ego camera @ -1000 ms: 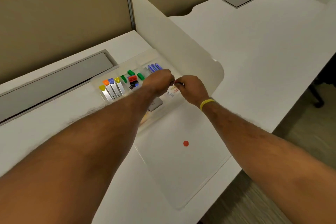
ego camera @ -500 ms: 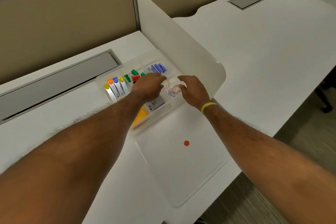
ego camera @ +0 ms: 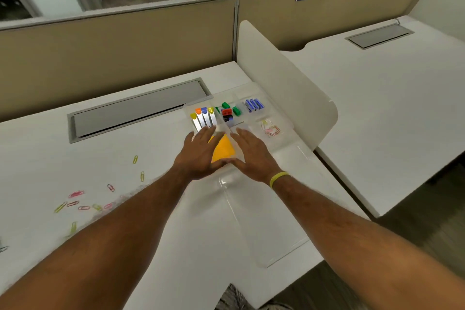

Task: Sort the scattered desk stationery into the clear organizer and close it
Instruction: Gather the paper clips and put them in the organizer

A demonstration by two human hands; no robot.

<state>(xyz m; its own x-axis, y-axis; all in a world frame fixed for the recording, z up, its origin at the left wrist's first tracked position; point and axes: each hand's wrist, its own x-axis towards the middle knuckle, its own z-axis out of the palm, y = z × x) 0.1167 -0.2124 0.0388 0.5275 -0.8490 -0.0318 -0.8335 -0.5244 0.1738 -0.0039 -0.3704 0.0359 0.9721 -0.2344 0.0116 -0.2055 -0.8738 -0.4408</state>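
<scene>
On the desk (ego camera: pixel 50 158), clear organizer (ego camera: pixel 286 133) lay open, lid (ego camera: pixel 271 221) flat; left hand (ego camera: pixel 201 156) and right hand (ego camera: pixel 251 156) rested on it, fingers straight, apart.

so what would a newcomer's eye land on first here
The left hand and right hand are spread open over the near side of the clear organizer, either side of a bright orange pad. Coloured paper clips lie scattered on the white desk at far left, outside the organizer. Its clear lid lies open toward the person.
</scene>
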